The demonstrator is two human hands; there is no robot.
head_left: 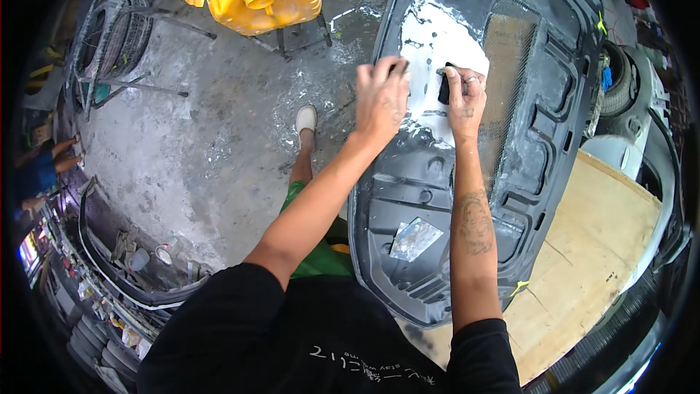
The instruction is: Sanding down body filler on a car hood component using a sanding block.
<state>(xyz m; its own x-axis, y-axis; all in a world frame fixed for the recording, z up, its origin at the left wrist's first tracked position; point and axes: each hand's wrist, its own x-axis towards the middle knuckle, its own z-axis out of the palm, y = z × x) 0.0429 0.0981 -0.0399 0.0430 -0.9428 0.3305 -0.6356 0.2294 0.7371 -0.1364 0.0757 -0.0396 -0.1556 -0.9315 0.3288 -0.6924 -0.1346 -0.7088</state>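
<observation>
A large black moulded panel (408, 197), which looks like the underside of a car bonnet, lies before me. On its far left part is a glossy white patch (445, 40) with ragged edges and dark spots. My left hand (380, 98), smeared by motion, is at the patch's left edge, fingers closed round something small and dark that is mostly hidden. Over the patch, my right hand (467, 98) pinches a small flat black piece (444, 89) between thumb and fingers. Whether that piece touches the white surface I cannot tell.
A shiny creased sheet (415, 239) lies on the panel's near part, beside a brown mesh strip (509, 58). A cut yellow jug (266, 11) stands at the far left. Tyres (131, 40) and a metal frame are left; a wooden board (590, 241) is right. Another person's legs (65, 153) show far left.
</observation>
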